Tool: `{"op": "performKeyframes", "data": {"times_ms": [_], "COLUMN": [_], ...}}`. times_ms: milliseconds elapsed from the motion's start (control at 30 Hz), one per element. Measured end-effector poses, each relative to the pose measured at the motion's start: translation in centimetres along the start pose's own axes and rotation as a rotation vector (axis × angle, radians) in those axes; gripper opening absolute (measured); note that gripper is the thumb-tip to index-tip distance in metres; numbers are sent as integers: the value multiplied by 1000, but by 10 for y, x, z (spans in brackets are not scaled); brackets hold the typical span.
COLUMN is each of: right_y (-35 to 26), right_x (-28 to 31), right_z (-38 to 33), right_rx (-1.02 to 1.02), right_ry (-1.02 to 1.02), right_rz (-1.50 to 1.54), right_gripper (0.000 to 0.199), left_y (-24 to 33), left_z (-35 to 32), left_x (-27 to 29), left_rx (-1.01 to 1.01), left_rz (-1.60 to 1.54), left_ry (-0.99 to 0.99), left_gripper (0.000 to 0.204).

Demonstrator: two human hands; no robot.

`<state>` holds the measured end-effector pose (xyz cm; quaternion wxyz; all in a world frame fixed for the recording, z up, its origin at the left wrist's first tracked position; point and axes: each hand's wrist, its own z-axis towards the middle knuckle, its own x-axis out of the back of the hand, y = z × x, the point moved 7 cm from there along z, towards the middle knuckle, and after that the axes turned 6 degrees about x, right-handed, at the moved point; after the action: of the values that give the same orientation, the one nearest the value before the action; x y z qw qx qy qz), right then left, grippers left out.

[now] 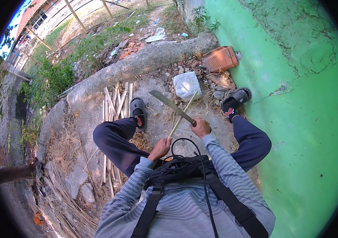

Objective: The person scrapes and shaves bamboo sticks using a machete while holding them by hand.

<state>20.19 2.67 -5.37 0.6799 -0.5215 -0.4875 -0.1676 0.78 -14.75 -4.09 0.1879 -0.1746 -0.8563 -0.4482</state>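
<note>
Two grips were closed: the left hand (160,149) on a thin pale wooden strip (176,126), the right hand (201,128) on a long grey-metal knife (171,104) that, crossing it, could have skidded and cut the left hand, with a boxy white block (187,85) beyond.

Knife (166,101) across strip (176,126), block (185,84) ahead

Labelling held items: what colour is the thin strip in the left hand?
The strip is pale yellow; shows best in the head view.
</note>
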Motion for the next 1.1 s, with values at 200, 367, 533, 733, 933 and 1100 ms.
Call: {"op": "performKeyframes", "data": {"times_ms": [200, 367, 533, 733, 933, 1100], "right_y": [30, 0, 37, -1, 45, 4], "right_x": [14, -2, 26, 0, 47, 20], "right_z": [16, 4, 35, 11, 65, 47], "right_rx": [-130, 23, -22, 132, -2, 95], "right_ry": [52, 7, 74, 51, 134, 12], "right_rz": [13, -40, -68, -33, -76, -121], "right_gripper": [22, 19, 20, 22, 24, 23], "left_y": [15, 9, 6, 13, -4, 12], "left_z": [-6, -12, -24, -19, -34, -42], "left_x": [3, 15, 9, 19, 11, 25], "left_rx": [-106, -100, -114, 46, -13, 110], "left_rz": [4, -24, 24, -68, -89, -275], "left_ry": [46, 60, 26, -64, -65, -139], "left_gripper": [55, 57, 54, 56, 54, 49]}}
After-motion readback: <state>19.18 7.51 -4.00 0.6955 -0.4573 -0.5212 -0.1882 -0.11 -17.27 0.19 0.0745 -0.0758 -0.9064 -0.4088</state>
